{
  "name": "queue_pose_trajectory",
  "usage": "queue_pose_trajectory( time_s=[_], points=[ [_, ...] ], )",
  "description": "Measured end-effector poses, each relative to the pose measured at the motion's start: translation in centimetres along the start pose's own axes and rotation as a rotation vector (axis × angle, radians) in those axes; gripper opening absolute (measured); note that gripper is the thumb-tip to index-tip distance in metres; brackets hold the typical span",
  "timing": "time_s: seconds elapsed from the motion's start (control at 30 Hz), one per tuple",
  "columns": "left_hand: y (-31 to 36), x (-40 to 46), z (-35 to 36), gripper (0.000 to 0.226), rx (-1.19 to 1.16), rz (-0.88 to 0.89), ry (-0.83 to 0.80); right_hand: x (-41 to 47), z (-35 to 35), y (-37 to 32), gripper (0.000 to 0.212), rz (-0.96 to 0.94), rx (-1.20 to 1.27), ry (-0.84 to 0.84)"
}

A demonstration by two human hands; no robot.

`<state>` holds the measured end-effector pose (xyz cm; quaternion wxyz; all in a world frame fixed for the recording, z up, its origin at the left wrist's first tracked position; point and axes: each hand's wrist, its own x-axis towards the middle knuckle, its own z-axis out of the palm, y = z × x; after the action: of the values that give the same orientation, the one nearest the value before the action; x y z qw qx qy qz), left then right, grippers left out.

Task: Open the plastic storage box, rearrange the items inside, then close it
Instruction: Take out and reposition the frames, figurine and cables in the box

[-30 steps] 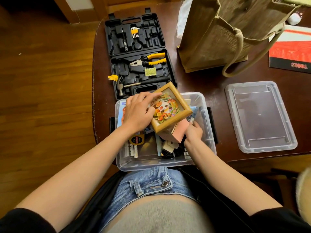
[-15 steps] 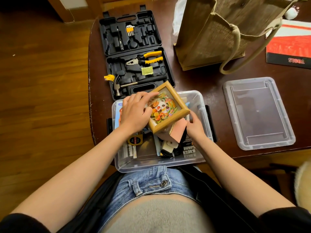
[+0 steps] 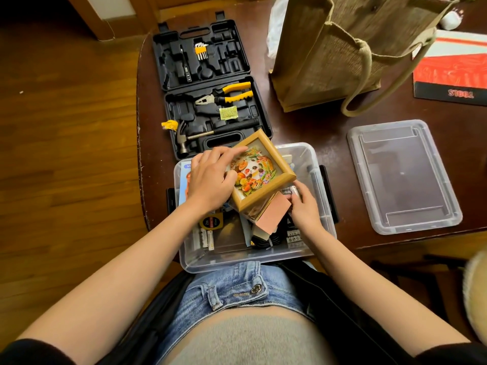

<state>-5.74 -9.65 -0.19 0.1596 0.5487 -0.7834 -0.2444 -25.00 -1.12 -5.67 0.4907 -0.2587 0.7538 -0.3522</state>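
The open box point(image 3: 320, 206) sits at the surface's point(image 3: 316, 127) near edge, crammed with odds and ends, a wooden frame point(image 3: 259, 171) tilted on top of the pile. The left hand point(image 3: 210, 180) grips the frame's left edge, fingers lying over the glass, while the right hand point(image 3: 305, 206) curls round a small item just under the frame's right corner. The lid point(image 3: 403, 177) lies to the right, a toolcase point(image 3: 210, 83) behind the box, a bag point(image 3: 342, 48) towards the far edge.
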Motion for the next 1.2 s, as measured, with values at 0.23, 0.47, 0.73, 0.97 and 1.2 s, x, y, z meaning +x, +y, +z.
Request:
queue_pose_trajectory(
  time_s=[0.23, 0.47, 0.73, 0.97, 1.2],
  points=[
    [-0.1, -0.1, 0.2, 0.053, 0.008, -0.001, 0.005, 1.0, -0.1, -0.8, 0.048, 0.096, -0.034, -0.073],
    [0.1, -0.2, 0.4, 0.054, 0.027, 0.003, 0.029, 0.7, 1.0, -1.2, 0.037, -0.037, -0.214, -0.173],
    [0.2, -0.3, 0.4, 0.054, 0.032, 0.018, 0.042, -2.1, 0.4, -1.5, 0.052, -0.216, -0.536, 0.082],
    [0.3, -0.3, 0.4, 0.054, 0.034, 0.011, 0.025, 1.0, 0.5, -3.2, 0.060, -0.135, -0.939, -0.091],
    [0.2, -0.3, 0.3, 0.055, 0.026, 0.018, 0.039, 1.7, 0.7, -5.5, 0.059, -0.117, -0.941, -0.163]
  ],
)
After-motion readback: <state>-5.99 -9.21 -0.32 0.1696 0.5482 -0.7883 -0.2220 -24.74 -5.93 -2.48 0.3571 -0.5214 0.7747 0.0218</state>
